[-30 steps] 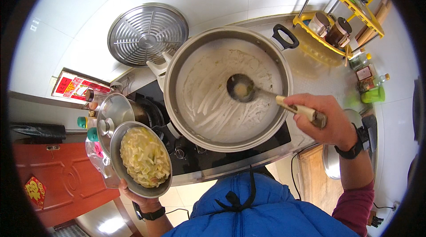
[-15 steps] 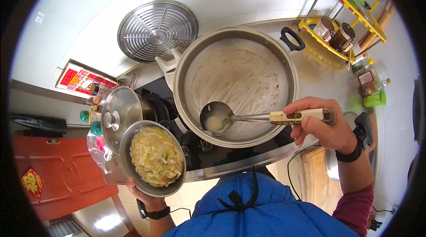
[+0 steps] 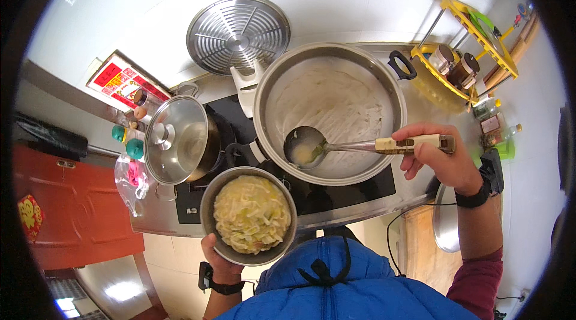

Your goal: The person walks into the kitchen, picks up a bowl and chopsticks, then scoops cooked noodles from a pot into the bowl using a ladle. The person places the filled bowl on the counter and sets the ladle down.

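Observation:
My left hand (image 3: 223, 263) grips the lower left rim of a metal bowl (image 3: 207, 218). Broad pale noodles with bits of green (image 3: 251, 215) fill it. The bowl is held near the counter's front edge, at the near left of a large round metal pan (image 3: 342, 89). Closed round a cream-coloured handle, my right hand (image 3: 437, 155) holds a metal ladle (image 3: 304, 147) over the pan's near left part. A little cloudy liquid and some green lie in the ladle's cup. Pale smears and thin residue cover the pan's bottom.
Left of the pan stands a glass-lidded pot (image 3: 180, 143) on the black cooktop (image 3: 342, 194). A round slotted steamer plate (image 3: 238, 35) leans on the wall behind. At the far right are a yellow rack (image 3: 480, 38) with jars, and several bottles (image 3: 498, 125).
The bowl of noodles has moved right, closer to the pan, with my left hand. The ladle stays over the pan in my right hand. The whole view has shifted slightly.

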### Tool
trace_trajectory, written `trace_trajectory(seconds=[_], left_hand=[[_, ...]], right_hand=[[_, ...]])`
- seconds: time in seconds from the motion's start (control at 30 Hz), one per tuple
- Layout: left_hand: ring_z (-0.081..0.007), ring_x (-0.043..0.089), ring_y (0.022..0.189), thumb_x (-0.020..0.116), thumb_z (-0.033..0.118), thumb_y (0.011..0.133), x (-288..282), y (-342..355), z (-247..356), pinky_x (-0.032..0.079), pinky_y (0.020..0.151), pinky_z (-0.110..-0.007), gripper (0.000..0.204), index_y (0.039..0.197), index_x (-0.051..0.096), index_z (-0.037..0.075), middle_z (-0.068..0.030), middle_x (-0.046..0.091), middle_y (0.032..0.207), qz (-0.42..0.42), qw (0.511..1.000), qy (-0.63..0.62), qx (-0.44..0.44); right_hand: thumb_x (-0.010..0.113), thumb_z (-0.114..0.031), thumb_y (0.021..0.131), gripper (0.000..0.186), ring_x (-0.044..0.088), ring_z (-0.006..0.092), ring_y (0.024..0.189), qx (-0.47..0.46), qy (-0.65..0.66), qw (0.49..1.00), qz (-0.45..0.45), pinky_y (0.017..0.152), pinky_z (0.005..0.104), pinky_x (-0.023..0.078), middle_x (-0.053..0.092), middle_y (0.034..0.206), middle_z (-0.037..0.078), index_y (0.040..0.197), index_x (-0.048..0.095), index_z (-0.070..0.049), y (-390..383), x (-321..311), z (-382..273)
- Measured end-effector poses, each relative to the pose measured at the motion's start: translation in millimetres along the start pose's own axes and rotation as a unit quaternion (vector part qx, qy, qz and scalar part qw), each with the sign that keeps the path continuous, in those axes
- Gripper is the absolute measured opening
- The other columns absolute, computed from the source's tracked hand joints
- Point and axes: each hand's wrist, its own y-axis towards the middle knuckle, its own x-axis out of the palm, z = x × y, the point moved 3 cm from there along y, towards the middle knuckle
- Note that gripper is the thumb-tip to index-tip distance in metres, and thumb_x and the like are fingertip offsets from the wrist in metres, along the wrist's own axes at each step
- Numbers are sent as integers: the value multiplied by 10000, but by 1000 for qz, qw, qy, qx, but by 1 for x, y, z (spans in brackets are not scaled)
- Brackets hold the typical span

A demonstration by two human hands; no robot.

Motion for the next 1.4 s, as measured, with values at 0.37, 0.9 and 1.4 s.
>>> trace_trajectory(seconds=[0.37, 0.9, 1.4], left_hand=[[-342, 523, 1336, 595, 442, 877, -23, 9, -37, 437, 1124, -474, 792, 1510, 370, 24, -187, 486, 1498, -13, 998, -22, -60], [-319, 532, 1335, 579, 419, 907, -42, 26, -29, 419, 1137, -451, 738, 1505, 393, 29, -166, 512, 1485, -76, 991, -64, -87], [-288, 518, 1348, 496, 394, 970, 32, -12, -66, 384, 1155, -421, 641, 1475, 430, 5, -161, 517, 1482, -241, 955, -36, -168]], right_hand=[[533, -150, 959, 343, 705, 151, 709, -15, -47, 999, 2, 661, 282, 609, 709, 835, 109, 1218, 656, 39, 18, 7, -12], [804, -102, 713, 462, 691, 232, 663, -272, -469, 829, -139, 550, 302, 534, 680, 793, 98, 1164, 714, -53, -97, 123, -82], [687, -58, 864, 287, 688, 343, 770, -429, -587, 687, 14, 655, 387, 598, 653, 962, 245, 1143, 662, 4, -286, 184, -38]])
